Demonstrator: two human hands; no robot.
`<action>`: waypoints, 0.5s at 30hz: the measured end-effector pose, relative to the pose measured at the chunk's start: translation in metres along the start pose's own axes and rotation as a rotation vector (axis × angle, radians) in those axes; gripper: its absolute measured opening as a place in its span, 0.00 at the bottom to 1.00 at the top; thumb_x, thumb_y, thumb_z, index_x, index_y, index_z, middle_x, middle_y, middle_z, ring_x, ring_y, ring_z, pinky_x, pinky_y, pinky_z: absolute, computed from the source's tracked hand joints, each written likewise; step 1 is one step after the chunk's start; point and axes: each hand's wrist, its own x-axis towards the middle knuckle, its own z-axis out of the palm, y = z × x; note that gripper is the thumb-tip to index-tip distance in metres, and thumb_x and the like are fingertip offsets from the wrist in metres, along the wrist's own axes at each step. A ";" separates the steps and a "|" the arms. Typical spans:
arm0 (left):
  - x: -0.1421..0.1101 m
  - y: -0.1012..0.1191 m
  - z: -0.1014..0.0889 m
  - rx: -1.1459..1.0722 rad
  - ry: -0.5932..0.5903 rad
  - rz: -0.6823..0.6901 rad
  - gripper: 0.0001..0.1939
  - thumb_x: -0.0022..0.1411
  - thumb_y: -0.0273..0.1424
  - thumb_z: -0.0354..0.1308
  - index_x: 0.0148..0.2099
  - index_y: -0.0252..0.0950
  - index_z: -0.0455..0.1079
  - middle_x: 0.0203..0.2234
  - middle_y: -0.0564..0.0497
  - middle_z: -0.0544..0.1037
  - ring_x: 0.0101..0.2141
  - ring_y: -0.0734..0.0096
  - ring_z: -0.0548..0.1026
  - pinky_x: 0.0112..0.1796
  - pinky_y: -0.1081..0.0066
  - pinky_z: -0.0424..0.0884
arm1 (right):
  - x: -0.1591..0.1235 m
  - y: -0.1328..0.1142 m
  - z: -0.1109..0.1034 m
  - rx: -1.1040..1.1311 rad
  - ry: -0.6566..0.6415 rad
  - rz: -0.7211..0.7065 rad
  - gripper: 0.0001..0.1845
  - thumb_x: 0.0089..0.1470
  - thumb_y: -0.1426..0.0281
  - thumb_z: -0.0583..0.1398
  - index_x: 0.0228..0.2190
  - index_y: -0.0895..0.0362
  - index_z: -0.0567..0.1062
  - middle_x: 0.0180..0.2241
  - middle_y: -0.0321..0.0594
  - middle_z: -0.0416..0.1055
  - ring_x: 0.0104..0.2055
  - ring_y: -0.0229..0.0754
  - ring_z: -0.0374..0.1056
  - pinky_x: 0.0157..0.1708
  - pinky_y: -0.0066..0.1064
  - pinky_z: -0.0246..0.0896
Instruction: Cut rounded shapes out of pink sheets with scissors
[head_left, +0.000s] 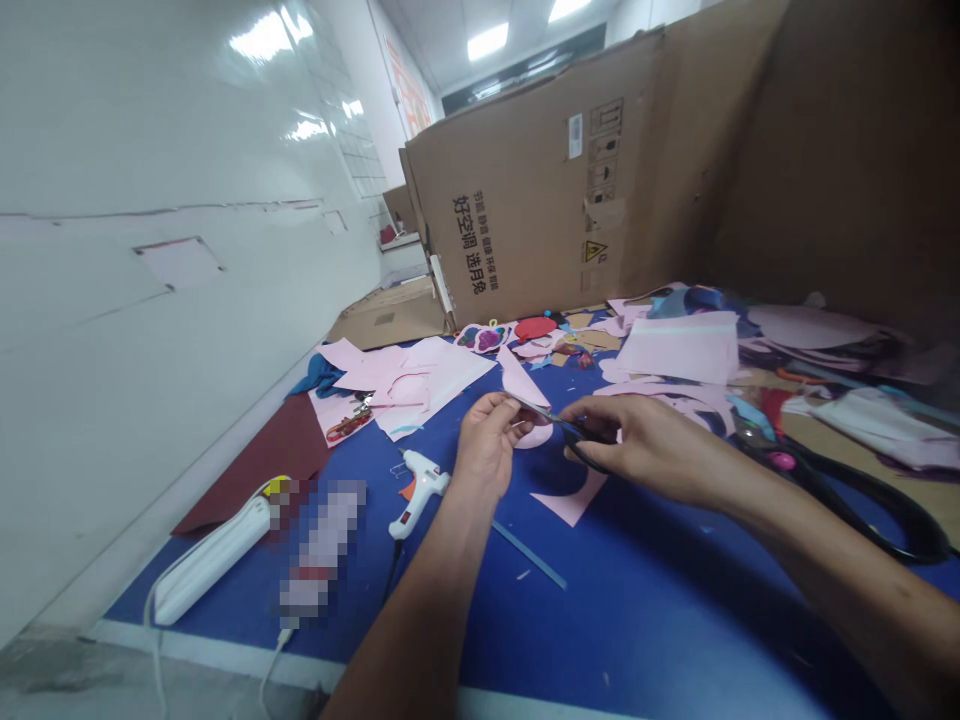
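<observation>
Near the middle of the view, my left hand (487, 440) pinches a piece of pink paper (521, 380) between thumb and fingers. My right hand (637, 435) is wrapped round the black handles of a pair of scissors (589, 445). The blades meet the paper close to my left fingertips; how far they are parted cannot be made out. Below the hands, a pink offcut with a curved edge (574, 505) lies on the blue table. A white hot glue gun (420, 490) lies just left of my left forearm.
Left on the blue table (600, 640) are a white power strip (217, 560), a pixelated object (322, 555) and a dark red sheet (262, 460). A glue stick (529, 553) lies in front. Pink scraps (679, 345) and large black scissors (862, 490) are at right. A cardboard box (532, 200) stands behind.
</observation>
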 end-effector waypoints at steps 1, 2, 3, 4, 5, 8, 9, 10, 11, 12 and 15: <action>0.000 0.000 0.000 0.000 0.000 -0.004 0.11 0.49 0.30 0.71 0.31 0.35 0.71 0.25 0.50 0.81 0.27 0.72 0.78 0.34 0.72 0.71 | 0.000 0.000 0.000 -0.004 0.001 0.002 0.13 0.57 0.62 0.64 0.44 0.48 0.81 0.31 0.34 0.77 0.33 0.44 0.70 0.33 0.33 0.57; 0.000 0.000 0.000 0.003 0.001 -0.010 0.11 0.49 0.30 0.71 0.31 0.35 0.71 0.26 0.50 0.81 0.27 0.72 0.78 0.34 0.72 0.71 | 0.000 0.000 0.000 -0.014 0.003 0.003 0.13 0.57 0.62 0.64 0.44 0.48 0.81 0.31 0.34 0.77 0.33 0.44 0.70 0.33 0.34 0.57; -0.001 0.001 0.000 0.010 0.000 -0.017 0.11 0.49 0.30 0.71 0.32 0.35 0.71 0.26 0.49 0.81 0.27 0.71 0.79 0.34 0.72 0.71 | 0.000 0.001 0.000 -0.027 0.007 0.004 0.13 0.57 0.62 0.64 0.44 0.48 0.81 0.31 0.35 0.77 0.33 0.45 0.70 0.33 0.34 0.57; -0.001 0.002 -0.001 0.020 -0.002 -0.025 0.11 0.49 0.30 0.71 0.33 0.35 0.72 0.27 0.49 0.81 0.28 0.71 0.79 0.34 0.72 0.71 | 0.000 0.001 0.000 -0.041 0.008 0.005 0.13 0.57 0.61 0.64 0.44 0.48 0.82 0.32 0.35 0.78 0.33 0.45 0.71 0.33 0.34 0.57; -0.001 0.003 -0.001 0.032 -0.006 -0.031 0.11 0.49 0.30 0.71 0.33 0.35 0.72 0.27 0.48 0.82 0.28 0.70 0.79 0.34 0.72 0.71 | 0.001 0.001 0.000 -0.055 0.010 0.007 0.13 0.57 0.61 0.64 0.44 0.48 0.82 0.32 0.35 0.78 0.33 0.45 0.71 0.33 0.34 0.57; -0.002 0.006 -0.001 0.070 -0.030 -0.036 0.11 0.50 0.30 0.70 0.32 0.35 0.71 0.27 0.47 0.82 0.29 0.68 0.80 0.35 0.70 0.71 | 0.001 0.001 0.000 -0.075 0.013 0.013 0.13 0.57 0.61 0.64 0.43 0.48 0.82 0.32 0.36 0.78 0.33 0.45 0.71 0.33 0.33 0.57; -0.002 0.006 -0.002 0.079 -0.037 -0.033 0.11 0.50 0.30 0.70 0.32 0.36 0.71 0.27 0.48 0.81 0.29 0.67 0.80 0.35 0.70 0.71 | 0.000 0.001 0.000 -0.077 0.013 0.012 0.13 0.57 0.61 0.64 0.43 0.48 0.82 0.32 0.36 0.79 0.33 0.45 0.71 0.32 0.33 0.58; -0.002 0.006 -0.001 0.086 -0.041 -0.028 0.11 0.50 0.30 0.70 0.32 0.36 0.70 0.26 0.48 0.81 0.29 0.67 0.80 0.36 0.70 0.71 | 0.000 0.001 0.000 -0.081 0.012 0.013 0.13 0.57 0.61 0.64 0.43 0.48 0.82 0.33 0.36 0.79 0.33 0.46 0.71 0.32 0.33 0.58; -0.002 0.006 -0.001 0.089 -0.041 -0.024 0.10 0.50 0.30 0.70 0.31 0.36 0.71 0.26 0.48 0.81 0.29 0.67 0.80 0.36 0.69 0.71 | 0.000 0.000 0.000 -0.087 0.012 0.014 0.13 0.57 0.61 0.64 0.44 0.48 0.82 0.33 0.36 0.79 0.34 0.46 0.72 0.32 0.33 0.58; -0.002 0.006 -0.001 0.090 -0.036 -0.018 0.10 0.50 0.30 0.70 0.32 0.35 0.71 0.26 0.49 0.81 0.29 0.67 0.80 0.37 0.69 0.71 | 0.000 -0.001 0.000 -0.095 0.012 0.016 0.13 0.57 0.61 0.64 0.44 0.47 0.81 0.33 0.36 0.79 0.34 0.46 0.72 0.32 0.33 0.58; -0.002 0.004 0.000 0.080 -0.010 -0.008 0.10 0.49 0.29 0.70 0.31 0.35 0.72 0.26 0.50 0.80 0.28 0.69 0.79 0.37 0.68 0.71 | -0.001 -0.003 -0.001 -0.119 0.019 0.025 0.14 0.57 0.59 0.64 0.45 0.47 0.81 0.33 0.36 0.78 0.33 0.46 0.72 0.31 0.33 0.57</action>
